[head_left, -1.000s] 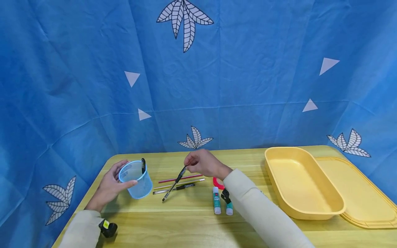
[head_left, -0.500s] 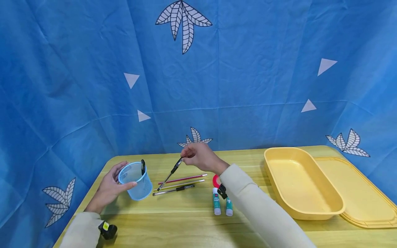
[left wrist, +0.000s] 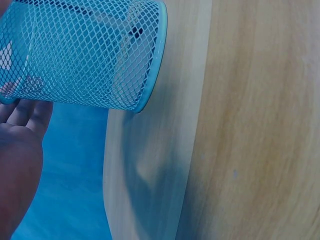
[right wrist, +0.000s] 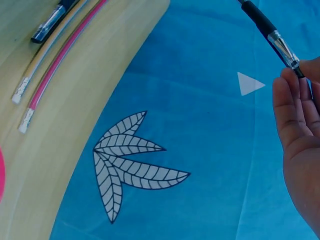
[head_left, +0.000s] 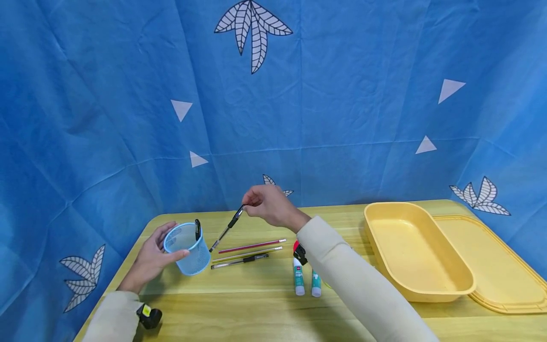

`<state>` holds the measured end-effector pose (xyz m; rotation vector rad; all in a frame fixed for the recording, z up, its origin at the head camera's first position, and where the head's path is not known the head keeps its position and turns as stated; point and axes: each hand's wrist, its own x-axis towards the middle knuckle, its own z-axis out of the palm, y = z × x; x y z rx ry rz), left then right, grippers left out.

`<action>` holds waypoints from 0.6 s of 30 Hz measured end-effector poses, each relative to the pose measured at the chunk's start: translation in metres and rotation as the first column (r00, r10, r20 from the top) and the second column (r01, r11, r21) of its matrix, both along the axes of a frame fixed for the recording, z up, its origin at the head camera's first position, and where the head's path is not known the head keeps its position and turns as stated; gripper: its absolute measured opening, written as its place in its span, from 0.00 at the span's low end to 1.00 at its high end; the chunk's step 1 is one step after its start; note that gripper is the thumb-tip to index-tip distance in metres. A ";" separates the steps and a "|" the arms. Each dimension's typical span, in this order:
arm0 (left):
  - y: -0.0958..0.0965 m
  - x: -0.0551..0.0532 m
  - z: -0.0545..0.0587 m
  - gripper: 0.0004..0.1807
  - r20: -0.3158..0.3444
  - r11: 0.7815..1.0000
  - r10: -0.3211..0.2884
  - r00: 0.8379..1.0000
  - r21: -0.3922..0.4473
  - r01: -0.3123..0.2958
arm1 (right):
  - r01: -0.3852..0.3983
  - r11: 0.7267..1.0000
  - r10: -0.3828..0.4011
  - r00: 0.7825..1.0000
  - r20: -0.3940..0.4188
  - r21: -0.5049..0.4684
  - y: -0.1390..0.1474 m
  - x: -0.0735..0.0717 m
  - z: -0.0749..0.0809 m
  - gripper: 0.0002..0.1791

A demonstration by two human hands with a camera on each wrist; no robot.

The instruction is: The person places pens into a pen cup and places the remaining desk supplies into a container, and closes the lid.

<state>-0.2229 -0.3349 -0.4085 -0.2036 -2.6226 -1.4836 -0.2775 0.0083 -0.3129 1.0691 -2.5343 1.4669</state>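
Note:
My left hand (head_left: 149, 256) holds a light blue mesh pen holder (head_left: 195, 260), thumb on the near side and fingers round the far side. Its opening leans toward me, and one black-ended pen (head_left: 197, 230) stands inside. In the left wrist view the mesh wall (left wrist: 80, 60) fills the upper left, above the table. My right hand (head_left: 273, 205) pinches a clear gel pen with a black grip (head_left: 232, 221) by its end, raised above the tabletop. The pen slants down leftward, its lower tip close to the pen holder's right side. The right wrist view shows fingertips (right wrist: 292, 82) on its end.
On the wooden table (head_left: 239, 313) lie a red pencil (head_left: 252, 246), a yellow pencil (head_left: 248, 254) and another gel pen (head_left: 239, 261). Two glue sticks (head_left: 298, 278) and a partly hidden red ring (head_left: 296, 245) sit near my right sleeve. A yellow tray (head_left: 376, 242) and lid (head_left: 504, 266) are rightmost.
My right hand has risen and moved left with the gel pen, bringing its tip from over the pencils to near the pen holder. The left hand and pen holder stay put.

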 end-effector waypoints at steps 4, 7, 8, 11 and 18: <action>0.000 0.000 0.001 0.51 0.005 1.000 -0.001 1.000 0.005 0.001 | 0.009 1.000 -0.009 0.999 -0.034 -0.003 -0.004 0.001 0.005 0.03; 0.000 0.000 0.001 0.51 0.004 1.000 -0.003 1.000 0.015 0.003 | 0.009 1.000 -0.010 0.999 -0.041 -0.017 -0.008 0.003 0.009 0.03; 0.000 0.000 0.001 0.51 0.003 1.000 -0.007 1.000 0.015 0.007 | 0.007 1.000 -0.008 0.999 -0.039 -0.023 -0.009 0.003 0.010 0.03; 0.000 0.000 0.001 0.50 -0.002 1.000 -0.008 1.000 0.016 0.008 | 0.001 0.999 -0.002 1.000 -0.029 -0.040 -0.014 0.004 0.013 0.03; 0.001 0.001 0.002 0.50 0.002 1.000 -0.015 1.000 0.025 0.015 | 0.014 0.998 -0.014 1.000 -0.005 -0.054 -0.022 0.006 0.016 0.02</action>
